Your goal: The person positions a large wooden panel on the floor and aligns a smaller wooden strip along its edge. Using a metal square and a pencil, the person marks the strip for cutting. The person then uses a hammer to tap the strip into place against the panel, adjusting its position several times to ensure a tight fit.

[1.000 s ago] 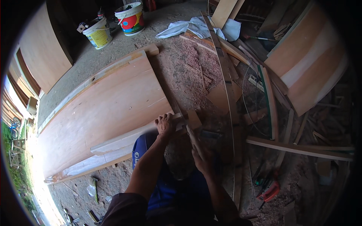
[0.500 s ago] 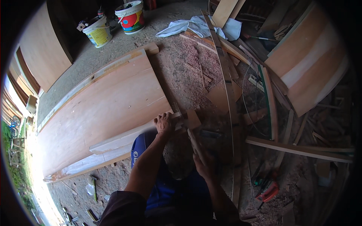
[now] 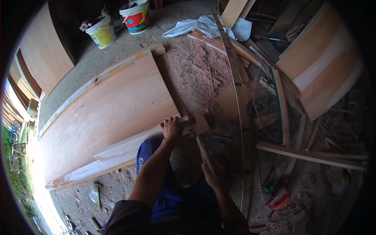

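My left hand (image 3: pixel 170 127) presses down on the end of a pale wooden beam (image 3: pixel 125 143), fingers curled over it. The beam lies along the near edge of a large plywood panel (image 3: pixel 105 102). In my right hand (image 3: pixel 214 176) is the wooden handle of a handsaw (image 3: pixel 204 150), just right of the beam's end. Its blade shows nearly edge-on as a thin line and is hard to make out. My knee in blue trousers (image 3: pixel 145 150) is against the beam. A brown block (image 3: pixel 202 123) sits just beyond the saw.
Long strips (image 3: pixel 236 82) and a pale batten (image 3: pixel 309 156) lie to the right, near a red and black power tool (image 3: pixel 279 199). Two buckets (image 3: pixel 135 17) stand at the back. A hammer (image 3: pixel 96 194) lies at lower left. Wood shavings (image 3: pixel 207 68) litter the floor.
My right hand and the saw have shifted slightly toward me, and more of the thin blade line shows beyond the beam. My left hand stays on the beam.
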Demonstrator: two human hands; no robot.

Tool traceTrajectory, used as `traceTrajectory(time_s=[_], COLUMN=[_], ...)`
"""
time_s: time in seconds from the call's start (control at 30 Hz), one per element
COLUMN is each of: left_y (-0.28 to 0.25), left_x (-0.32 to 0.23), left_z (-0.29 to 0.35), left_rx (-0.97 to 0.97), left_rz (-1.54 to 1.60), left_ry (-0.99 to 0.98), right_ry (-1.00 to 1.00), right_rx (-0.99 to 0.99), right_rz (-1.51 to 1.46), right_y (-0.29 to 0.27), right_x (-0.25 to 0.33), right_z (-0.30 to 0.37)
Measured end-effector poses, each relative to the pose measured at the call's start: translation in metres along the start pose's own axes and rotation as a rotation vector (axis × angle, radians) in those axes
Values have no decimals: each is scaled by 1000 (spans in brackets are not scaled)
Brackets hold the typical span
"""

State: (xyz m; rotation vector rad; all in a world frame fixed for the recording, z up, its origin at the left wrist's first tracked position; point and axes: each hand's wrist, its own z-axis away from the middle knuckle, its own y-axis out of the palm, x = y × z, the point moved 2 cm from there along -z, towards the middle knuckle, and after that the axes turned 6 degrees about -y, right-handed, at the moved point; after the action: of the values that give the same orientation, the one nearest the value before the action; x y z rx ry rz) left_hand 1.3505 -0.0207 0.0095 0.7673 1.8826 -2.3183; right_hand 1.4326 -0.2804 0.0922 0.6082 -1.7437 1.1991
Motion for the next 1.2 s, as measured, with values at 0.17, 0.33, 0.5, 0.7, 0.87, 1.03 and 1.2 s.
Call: traceTrajectory(time_s=[0.17, 0.33, 0.5, 0.7, 0.87, 1.03, 1.2], left_y=[11, -2, 12, 16, -10, 14, 15], left_x=[23, 30, 12, 25, 24, 18, 22], left_z=[-8, -25, -3, -12, -27, -9, -5], left_rx=[-25, 84, -50, 21, 145, -36, -20], left_rz=[-11, -16, -24, -59, -53, -28, -34], left_ry=[4, -47, 37, 11, -36, 11, 1], right_ry=[-46, 191, -180, 15, 224, 49, -90], right_rx=[24, 179, -73, -7, 231, 40, -15], right_rz=[51, 28, 13, -29, 105, -4, 18], right_y=[38, -52, 11, 35, -50, 9, 29], right_x=[-15, 75, -22, -22, 68, -12, -21], right_z=[-54, 89, 10, -46, 103, 5, -45])
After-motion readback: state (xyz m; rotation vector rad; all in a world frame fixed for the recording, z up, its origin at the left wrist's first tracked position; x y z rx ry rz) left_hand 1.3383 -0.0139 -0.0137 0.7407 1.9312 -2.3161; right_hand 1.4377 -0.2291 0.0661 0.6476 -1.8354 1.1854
